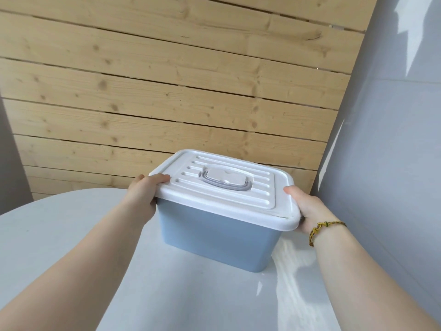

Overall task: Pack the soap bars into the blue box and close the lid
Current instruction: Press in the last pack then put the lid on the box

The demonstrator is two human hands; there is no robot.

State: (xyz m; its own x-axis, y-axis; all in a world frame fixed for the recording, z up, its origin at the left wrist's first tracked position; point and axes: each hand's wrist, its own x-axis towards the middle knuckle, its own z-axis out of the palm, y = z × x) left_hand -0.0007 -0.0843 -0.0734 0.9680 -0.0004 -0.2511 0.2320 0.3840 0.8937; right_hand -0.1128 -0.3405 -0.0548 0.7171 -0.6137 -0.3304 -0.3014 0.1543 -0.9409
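The blue box (pixel 214 235) stands on the white table (pixel 59 235) in the middle of the view. A white ribbed lid (pixel 238 201) with a grey handle (pixel 224 181) lies flat over it. My left hand (pixel 143 197) grips the lid's left edge, thumb on top. My right hand (pixel 307 211) grips the lid's right edge, thumb on top, fingers under the rim. A braided bracelet (pixel 319 229) circles my right wrist. No soap bars show; the box's inside is hidden by the lid.
A wall of pale wooden planks (pixel 167 91) rises just behind the table. A grey wall (pixel 393 139) stands close on the right of the box.
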